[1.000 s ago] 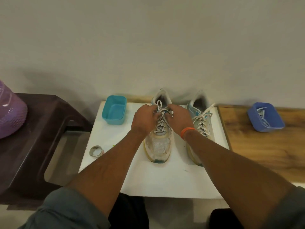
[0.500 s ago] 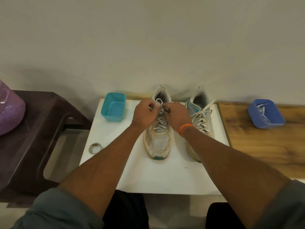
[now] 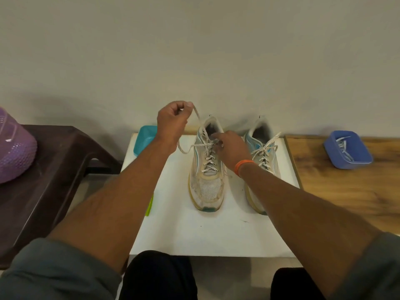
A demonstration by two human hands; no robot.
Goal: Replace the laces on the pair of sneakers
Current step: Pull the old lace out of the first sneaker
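Note:
Two worn white-and-blue sneakers stand toe toward me on a white board [image 3: 207, 234]. My left hand [image 3: 172, 120] is raised above and left of the left sneaker [image 3: 207, 185], pinching one end of its white lace [image 3: 198, 116] and holding it taut. The lace's other end loops loose off the shoe's left side. My right hand [image 3: 230, 146], with an orange wristband, rests on the top eyelets of that sneaker; I cannot tell whether its fingers pinch the lace. The right sneaker [image 3: 263, 152] is laced, partly behind my right forearm.
A teal tub [image 3: 144, 140] sits at the board's back left, partly behind my left arm. A blue tub [image 3: 348, 150] holding laces rests on the wooden surface [image 3: 346, 191] to the right. A dark plastic stool [image 3: 49, 169] with a purple object [image 3: 15, 152] stands left. A green strip [image 3: 149, 205] lies under my forearm.
The knot on the left sneaker has come undone. My left hand rose up and left, drawing one lace end out; my right hand stayed at the eyelets.

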